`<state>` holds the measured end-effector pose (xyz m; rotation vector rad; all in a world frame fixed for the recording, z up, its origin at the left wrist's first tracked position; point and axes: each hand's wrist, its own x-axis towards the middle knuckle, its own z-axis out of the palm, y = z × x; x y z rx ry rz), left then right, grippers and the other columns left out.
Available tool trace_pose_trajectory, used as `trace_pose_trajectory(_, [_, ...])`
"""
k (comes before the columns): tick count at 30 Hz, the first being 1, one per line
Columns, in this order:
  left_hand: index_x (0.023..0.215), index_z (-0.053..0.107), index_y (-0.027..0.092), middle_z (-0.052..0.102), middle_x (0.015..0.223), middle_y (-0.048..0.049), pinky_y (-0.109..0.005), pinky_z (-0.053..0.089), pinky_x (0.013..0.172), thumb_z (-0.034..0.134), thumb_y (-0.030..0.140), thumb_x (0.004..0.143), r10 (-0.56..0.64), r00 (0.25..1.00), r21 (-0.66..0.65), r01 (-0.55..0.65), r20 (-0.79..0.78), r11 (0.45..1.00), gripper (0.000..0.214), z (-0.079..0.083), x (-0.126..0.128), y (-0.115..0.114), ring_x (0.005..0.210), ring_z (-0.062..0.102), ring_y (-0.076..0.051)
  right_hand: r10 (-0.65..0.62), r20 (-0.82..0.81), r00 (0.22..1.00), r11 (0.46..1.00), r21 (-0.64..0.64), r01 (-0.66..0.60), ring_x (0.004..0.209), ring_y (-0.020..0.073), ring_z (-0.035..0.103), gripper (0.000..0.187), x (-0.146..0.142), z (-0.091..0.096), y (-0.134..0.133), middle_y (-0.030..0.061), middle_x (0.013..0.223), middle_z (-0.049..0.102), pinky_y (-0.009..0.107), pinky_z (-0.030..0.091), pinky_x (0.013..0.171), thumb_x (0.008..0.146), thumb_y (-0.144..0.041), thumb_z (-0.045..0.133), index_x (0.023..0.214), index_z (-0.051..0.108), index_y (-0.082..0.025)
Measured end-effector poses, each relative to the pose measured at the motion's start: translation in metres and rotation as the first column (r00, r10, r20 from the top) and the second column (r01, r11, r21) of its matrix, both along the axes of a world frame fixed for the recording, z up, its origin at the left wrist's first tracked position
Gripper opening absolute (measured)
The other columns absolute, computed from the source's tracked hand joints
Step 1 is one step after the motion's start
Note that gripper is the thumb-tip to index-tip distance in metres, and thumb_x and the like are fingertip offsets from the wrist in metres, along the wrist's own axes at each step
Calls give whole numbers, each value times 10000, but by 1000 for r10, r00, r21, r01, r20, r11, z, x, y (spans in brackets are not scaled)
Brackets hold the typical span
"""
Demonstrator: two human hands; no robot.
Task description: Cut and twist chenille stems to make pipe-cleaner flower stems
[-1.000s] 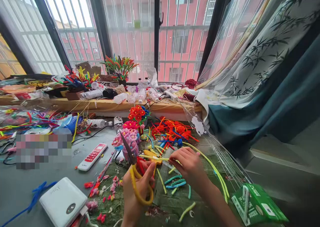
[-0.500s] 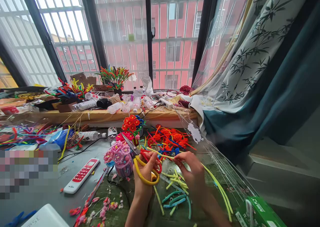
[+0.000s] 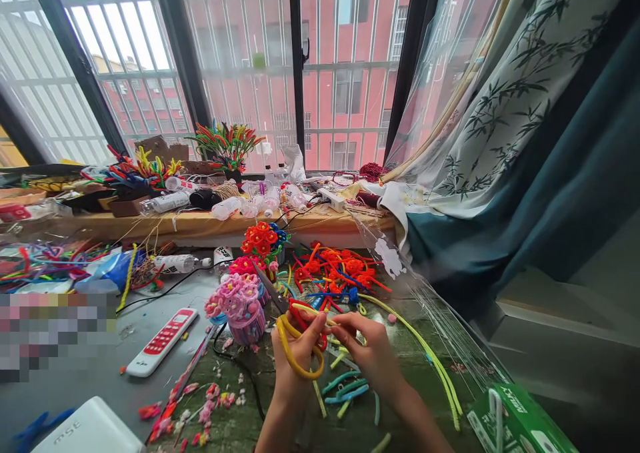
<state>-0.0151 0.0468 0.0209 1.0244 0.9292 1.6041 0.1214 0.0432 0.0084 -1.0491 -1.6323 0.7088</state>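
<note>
My left hand is closed around scissors with yellow and red handles; the parted blades point up and left. Its thumb also presses near a pale yellow pipe cleaner. Fingertips of my right hand pinch that pipe cleaner right beside the left thumb. Below the hands lie short teal pipe cleaner pieces, with yellow cut pieces around them, partly hidden. Long yellow pipe cleaners curve along the table to the right. Left of the blades stands a pot of pink pipe cleaner flowers.
Red flowers and stems are heaped behind my hands. A white remote and a white box lie left, a green carton front right. Plastic bottles crowd the windowsill. A black cable crosses the table.
My right hand has moved left and slightly down, closing the gap to my left hand. The yellow pipe cleaner stretched between them before. The scissors have shifted slightly right.
</note>
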Motion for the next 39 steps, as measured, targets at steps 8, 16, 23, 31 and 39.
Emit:
trace_pose_trajectory(8, [696, 504, 194, 599, 622, 32, -213, 462, 521, 726, 310, 741, 231, 906, 192, -172, -353, 966, 255, -9, -4, -1, 512, 554, -107, 24, 39, 999, 1000, -12, -24, 551, 138, 486, 359, -5, 1, -3, 17, 636, 633, 246, 358, 538, 910, -433, 518, 749, 707, -174])
trace_pose_trajectory(16, [687, 518, 198, 606, 589, 33, -212, 459, 484, 740, 348, 725, 270, 909, 164, -228, -316, 960, 270, -6, -3, -4, 489, 565, -118, 10, -72, 997, 995, -102, -17, 467, 107, 405, 334, 0, 2, -3, -14, 527, 544, 239, 291, 453, 863, -443, 589, 735, 717, -162])
trace_pose_trajectory(23, [699, 576, 186, 616, 552, 23, -203, 419, 452, 765, 333, 705, 207, 978, 51, -207, 3, 977, 240, 3, -3, -5, 434, 497, -91, -60, -676, 735, 950, -264, -166, 506, 155, 624, 254, -3, -2, 1, 17, 587, 680, 262, 512, 523, 682, -394, 805, 761, 724, -167])
trace_pose_trajectory(31, [675, 651, 185, 604, 482, 17, -173, 363, 356, 808, 339, 621, 18, 977, 14, -21, 212, 1000, 227, -5, 3, 1, 364, 464, -71, -125, -922, 367, 860, -285, -423, 628, 145, 700, 251, -18, -21, 4, 19, 696, 745, 216, 562, 593, 604, -350, 871, 759, 742, -200])
trace_pose_trajectory(39, [633, 515, 180, 606, 463, 39, -170, 407, 348, 849, 373, 559, 57, 962, 0, -59, 266, 998, 393, -6, 7, 2, 338, 522, -91, -94, -848, 522, 941, -247, -232, 627, 190, 697, 228, -16, -24, 4, 36, 685, 739, 298, 581, 616, 616, -331, 864, 749, 749, -184])
